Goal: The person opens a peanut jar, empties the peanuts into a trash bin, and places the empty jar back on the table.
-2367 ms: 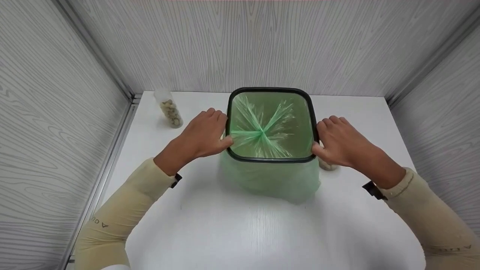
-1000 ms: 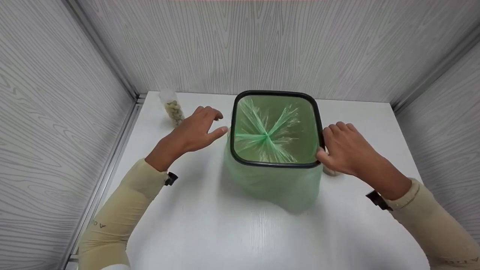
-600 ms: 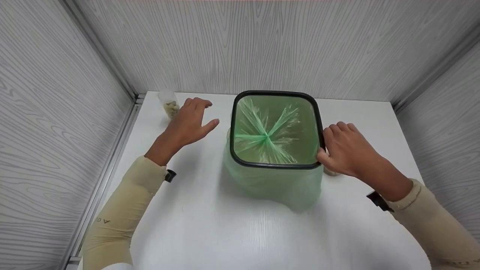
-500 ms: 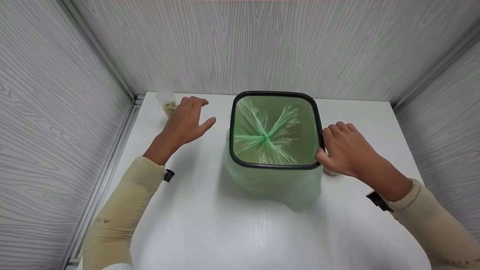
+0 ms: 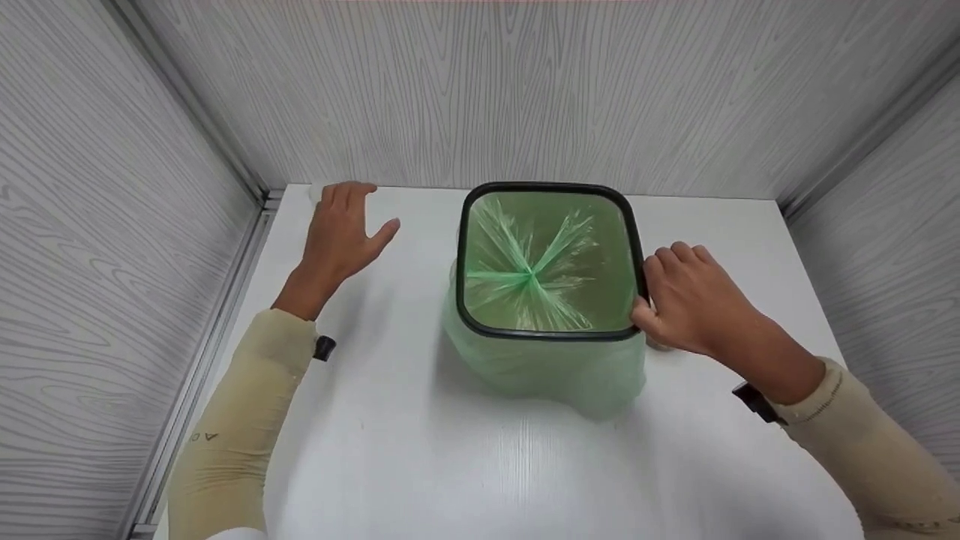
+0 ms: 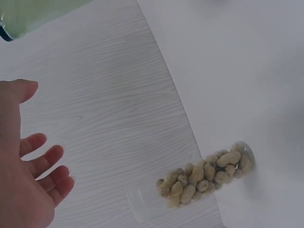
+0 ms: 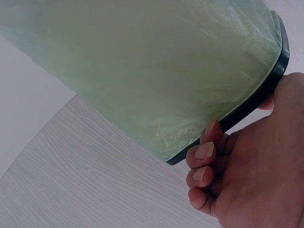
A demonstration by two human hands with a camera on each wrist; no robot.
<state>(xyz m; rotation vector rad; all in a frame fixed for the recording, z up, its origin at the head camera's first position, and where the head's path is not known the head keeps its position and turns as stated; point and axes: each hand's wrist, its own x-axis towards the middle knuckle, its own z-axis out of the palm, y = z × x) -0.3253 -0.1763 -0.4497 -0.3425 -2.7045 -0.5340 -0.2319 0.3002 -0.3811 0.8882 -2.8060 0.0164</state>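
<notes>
A bin lined with a green plastic bag (image 5: 544, 375) stands mid-table, its mouth ringed by a black rim (image 5: 547, 335). Inside, the bag's bottom gathers into a star of creases. My right hand (image 5: 694, 300) holds the rim's right side; in the right wrist view its fingers (image 7: 202, 175) curl at the black edge. My left hand (image 5: 334, 236) is spread, apart from the bin, and covers most of a clear jar in the head view. The left wrist view shows that jar (image 6: 204, 178) upright, partly filled with unshelled peanuts, with a gap between it and the hand.
A small round-based object (image 5: 660, 345) shows partly behind my right hand, beside the bin; its kind is hidden. The white table (image 5: 480, 480) is bounded by grey wood-grain panels (image 5: 480, 90) at the back and both sides.
My left hand has let go of the rim's left side and moved left and away from me, to the peanut jar. My right hand keeps its hold on the rim.
</notes>
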